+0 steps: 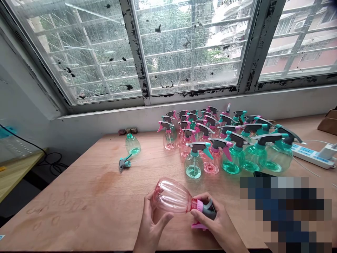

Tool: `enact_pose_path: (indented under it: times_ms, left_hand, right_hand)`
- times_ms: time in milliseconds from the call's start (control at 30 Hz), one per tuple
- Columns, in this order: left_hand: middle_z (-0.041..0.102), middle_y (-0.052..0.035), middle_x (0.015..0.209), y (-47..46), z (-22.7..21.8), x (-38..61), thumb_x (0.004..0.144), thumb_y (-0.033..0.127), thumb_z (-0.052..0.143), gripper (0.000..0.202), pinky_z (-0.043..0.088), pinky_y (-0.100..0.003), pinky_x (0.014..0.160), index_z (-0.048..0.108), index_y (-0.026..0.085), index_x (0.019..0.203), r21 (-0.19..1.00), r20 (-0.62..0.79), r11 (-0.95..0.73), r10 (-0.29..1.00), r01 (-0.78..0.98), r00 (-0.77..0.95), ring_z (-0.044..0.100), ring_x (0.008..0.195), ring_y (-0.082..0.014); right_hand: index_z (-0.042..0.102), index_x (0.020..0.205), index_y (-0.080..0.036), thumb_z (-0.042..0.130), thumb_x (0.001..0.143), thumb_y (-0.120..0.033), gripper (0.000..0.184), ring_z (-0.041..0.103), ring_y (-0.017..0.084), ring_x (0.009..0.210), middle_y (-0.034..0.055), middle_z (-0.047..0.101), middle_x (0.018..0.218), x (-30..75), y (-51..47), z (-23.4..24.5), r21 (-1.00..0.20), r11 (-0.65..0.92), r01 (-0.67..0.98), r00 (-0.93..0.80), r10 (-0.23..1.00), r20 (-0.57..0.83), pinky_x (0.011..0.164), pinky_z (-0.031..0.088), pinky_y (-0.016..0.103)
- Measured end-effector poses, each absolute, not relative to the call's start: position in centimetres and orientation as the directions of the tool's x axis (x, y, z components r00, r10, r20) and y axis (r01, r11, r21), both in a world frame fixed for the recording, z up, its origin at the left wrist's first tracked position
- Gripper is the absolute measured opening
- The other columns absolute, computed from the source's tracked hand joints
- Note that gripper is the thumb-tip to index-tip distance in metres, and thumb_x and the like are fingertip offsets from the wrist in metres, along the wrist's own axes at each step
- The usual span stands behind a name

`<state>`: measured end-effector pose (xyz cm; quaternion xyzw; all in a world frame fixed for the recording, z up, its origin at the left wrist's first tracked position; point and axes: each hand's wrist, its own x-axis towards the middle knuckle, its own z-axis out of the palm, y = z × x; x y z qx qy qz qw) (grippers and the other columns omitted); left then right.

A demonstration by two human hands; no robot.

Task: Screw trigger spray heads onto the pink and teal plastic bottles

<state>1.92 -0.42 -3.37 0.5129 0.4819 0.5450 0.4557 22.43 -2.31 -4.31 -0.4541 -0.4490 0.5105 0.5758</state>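
Your hands hold the pink spray bottle (172, 196) sideways over the tabletop (79, 196).
Fingers (163, 220) of your left hand (151, 225) cup its light, probably slippery belly; your right hand (213, 223) wraps the stiffer trigger head (207, 209), the surer hold.

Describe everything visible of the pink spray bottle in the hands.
The pink spray bottle is see-through and plastic-looking, with a ribbed, rounded body, seemingly empty. It is held on its side over the wooden table, base to the left, neck to the right. At the neck sit a pink collar, a grey spray head and a pink trigger. The left hand cups the body; the right hand grips the spray head.
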Motion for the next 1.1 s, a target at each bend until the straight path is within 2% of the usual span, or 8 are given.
enact_pose_path:
  times_ms: [100, 267, 367, 533, 667, 867, 967, 1100]
  left_hand:
    - [0.062, -0.0132, 0.139, -0.37, -3.40, 1.95, 0.073, 0.043, 0.081, 0.062, 0.043, -0.046, 0.113, 0.055, 0.023, 0.126, 0.995, 0.087, -0.090, 0.994, -0.045, -0.068, 0.054, 0.133, -0.0350]
    - [0.051, -0.0086, 0.151, -0.04, -3.40, 1.57, 0.080, 0.036, 0.077, 0.066, 0.034, -0.045, 0.120, 0.048, 0.030, 0.140, 0.985, 0.161, -0.163, 0.986, 0.056, 0.038, 0.043, 0.142, -0.0317]
    - [0.054, -0.0092, 0.148, -0.19, -3.37, 1.74, 0.080, 0.037, 0.077, 0.065, 0.032, -0.048, 0.120, 0.050, 0.029, 0.138, 0.984, 0.162, -0.162, 0.987, 0.069, 0.006, 0.045, 0.141, -0.0329]
    - [0.059, -0.0132, 0.141, -0.63, -3.10, 2.24, 0.074, 0.040, 0.081, 0.070, 0.035, -0.050, 0.117, 0.050, 0.024, 0.135, 0.991, 0.136, -0.136, 0.990, -0.007, -0.033, 0.050, 0.136, -0.0355]
    - [0.061, -0.0130, 0.139, -0.45, -3.08, 1.90, 0.076, 0.042, 0.079, 0.063, 0.040, -0.048, 0.114, 0.052, 0.024, 0.130, 0.995, 0.098, -0.100, 0.994, -0.031, -0.048, 0.052, 0.134, -0.0349]
    - [0.053, -0.0110, 0.149, -0.14, -3.20, 1.57, 0.080, 0.039, 0.077, 0.063, 0.032, -0.049, 0.120, 0.051, 0.028, 0.136, 0.992, 0.124, -0.125, 0.992, 0.009, 0.018, 0.042, 0.143, -0.0329]
    - [0.054, -0.0108, 0.148, -0.32, -3.11, 2.02, 0.077, 0.038, 0.079, 0.065, 0.033, -0.048, 0.120, 0.051, 0.028, 0.134, 0.989, 0.144, -0.144, 0.990, -0.015, -0.010, 0.043, 0.142, -0.0327]
    - [0.062, -0.0130, 0.139, -0.34, -3.14, 2.45, 0.067, 0.042, 0.085, 0.066, 0.038, -0.048, 0.117, 0.056, 0.024, 0.123, 0.990, 0.117, -0.125, 0.987, -0.072, -0.108, 0.049, 0.137, -0.0360]
  right_hand:
    - [0.069, 0.089, -0.019, 0.083, 0.073, -0.048, 0.036, 0.061, 0.017, 0.063, 0.0007, 0.066, 0.075, 22.48, -2.32, -4.33, -0.984, 0.062, -0.166, 0.062, 0.997, 0.053, 0.048, 0.056, 0.023]
    - [0.067, 0.090, -0.017, 0.079, 0.077, -0.050, 0.038, 0.064, 0.014, 0.050, -0.0018, 0.065, 0.064, 22.52, -2.26, -4.04, -0.974, 0.043, -0.222, 0.069, 0.997, 0.028, 0.043, 0.052, 0.021]
    - [0.067, 0.090, -0.017, 0.080, 0.077, -0.050, 0.038, 0.064, 0.014, 0.048, -0.0026, 0.064, 0.061, 22.44, -2.22, -3.98, -0.971, 0.053, -0.235, 0.068, 0.997, 0.038, 0.043, 0.053, 0.021]
    - [0.068, 0.088, -0.017, 0.083, 0.073, -0.049, 0.039, 0.065, 0.015, 0.052, -0.0010, 0.066, 0.069, 22.34, -2.26, -4.11, -0.978, 0.083, -0.191, 0.080, 0.994, 0.069, 0.042, 0.052, 0.021]
    - [0.067, 0.089, -0.017, 0.081, 0.073, -0.054, 0.042, 0.065, 0.016, 0.049, -0.0022, 0.065, 0.061, 22.29, -2.28, -4.02, -0.976, 0.041, -0.212, 0.079, 0.997, 0.024, 0.041, 0.050, 0.021]
    - [0.066, 0.089, -0.018, 0.082, 0.072, -0.055, 0.044, 0.064, 0.017, 0.046, -0.0020, 0.066, 0.056, 22.24, -2.21, -3.95, -0.964, 0.038, -0.263, 0.115, 0.993, 0.008, 0.040, 0.049, 0.023]
    - [0.067, 0.090, -0.018, 0.081, 0.073, -0.054, 0.042, 0.066, 0.018, 0.048, -0.0008, 0.067, 0.061, 22.28, -2.21, -4.06, -0.969, 0.051, -0.241, 0.113, 0.993, 0.024, 0.041, 0.049, 0.023]
    - [0.071, 0.086, -0.019, 0.083, 0.072, -0.050, 0.036, 0.065, 0.020, 0.063, 0.0021, 0.071, 0.075, 22.32, -2.27, -4.05, -0.986, 0.129, -0.103, 0.119, 0.986, 0.117, 0.053, 0.056, 0.027]
